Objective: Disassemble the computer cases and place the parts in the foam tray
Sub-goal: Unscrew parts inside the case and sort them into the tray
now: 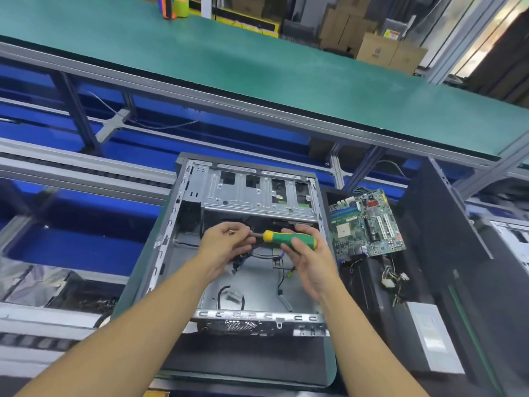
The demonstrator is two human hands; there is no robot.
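1. A long green-topped bench crosses the scene at 12 o'clock, carried on grey aluminium rails, with blue panels below it and to the 9 o'clock side.
2. On the green top's far end, at 11 o'clock, sits an orange-and-green roll. Stacked cardboard boxes stand behind the bench at 1 o'clock.
3. The computer case lies on its side, open, at the centre, on a dark mat that reaches toward 6 o'clock.
4. Inside the case, a bare metal drive cage fills the 12 o'clock end, and loose black cables trail over the grey floor.
5. At 3 o'clock of the case is a black container; I cannot tell whether it is a foam tray or a second case. A green motherboard lies tilted at its 12 o'clock end, with a wire bundle below it.
6. A silver box lies at 4 o'clock.
7. The right hand hovers over the case with its fingers curled behind the green-and-yellow handle of a screwdriver, grasping it; the shaft points to 9 o'clock.
8. The left hand has its fingers curled closed about the shaft's tip. A small shiny piece shows among them, too small to name.
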